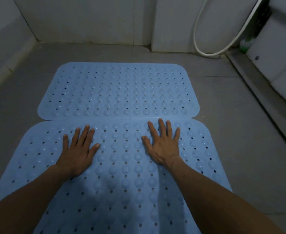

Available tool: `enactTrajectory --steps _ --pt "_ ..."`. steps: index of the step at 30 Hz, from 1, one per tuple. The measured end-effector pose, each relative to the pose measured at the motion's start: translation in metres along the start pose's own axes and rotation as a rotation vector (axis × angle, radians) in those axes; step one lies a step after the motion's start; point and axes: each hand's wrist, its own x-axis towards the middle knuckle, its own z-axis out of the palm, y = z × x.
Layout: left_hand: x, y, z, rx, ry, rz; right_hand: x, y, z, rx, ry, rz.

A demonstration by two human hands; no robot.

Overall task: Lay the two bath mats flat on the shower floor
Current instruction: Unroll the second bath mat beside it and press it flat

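Note:
Two light blue bath mats with round bumps and small holes lie on the grey tiled shower floor. The far mat [118,90] lies flat near the back wall. The near mat [122,174] lies flat right in front of it, and its far edge meets the far mat's near edge. My left hand [79,151] presses palm-down on the near mat's left half, fingers spread. My right hand [162,146] rests palm-down on its right half, fingers spread, fingertips close to the seam. Neither hand holds anything.
White walls close off the back and left. A white shower hose [204,53] loops down to the floor at the back right. A raised sill [257,85] runs along the right side, with a green object [244,48] behind it. Bare grey floor surrounds the mats.

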Motion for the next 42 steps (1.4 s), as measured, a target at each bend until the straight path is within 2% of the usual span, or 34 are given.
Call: enactTrajectory --steps 13,18,20,22,24,27,32,37,40,42 --pt "-0.002 0.004 -0.008 0.003 -0.068 -0.027 0.001 -0.002 -0.006 -0.016 -0.093 0.006" --pt "0.003 0.015 -0.031 0.059 -0.260 -0.058 0.006 -0.003 -0.017 -0.028 -0.214 0.029" --pt "0.007 0.014 -0.047 0.068 -0.353 -0.028 0.012 -0.007 -0.026 -0.046 -0.287 0.067" --pt "0.004 0.003 -0.066 0.085 -0.374 0.018 0.016 -0.020 -0.039 -0.090 -0.329 0.110" --pt "-0.005 -0.017 -0.081 0.080 -0.343 0.033 0.016 -0.041 -0.048 -0.118 -0.306 0.100" --pt "-0.019 -0.053 -0.090 0.051 -0.256 0.008 0.010 -0.091 -0.049 -0.034 -0.214 -0.012" --pt "-0.025 -0.089 -0.068 -0.029 -0.096 0.055 -0.002 -0.179 -0.024 0.049 -0.152 -0.192" --pt "-0.022 -0.078 -0.024 -0.136 0.014 0.094 -0.009 -0.220 0.017 0.125 -0.111 -0.182" --pt "-0.021 -0.079 0.002 -0.125 0.173 0.093 -0.011 -0.221 0.034 0.112 0.004 -0.151" --pt "-0.019 -0.080 0.009 -0.138 0.258 0.091 -0.009 -0.220 0.037 0.111 0.007 -0.145"
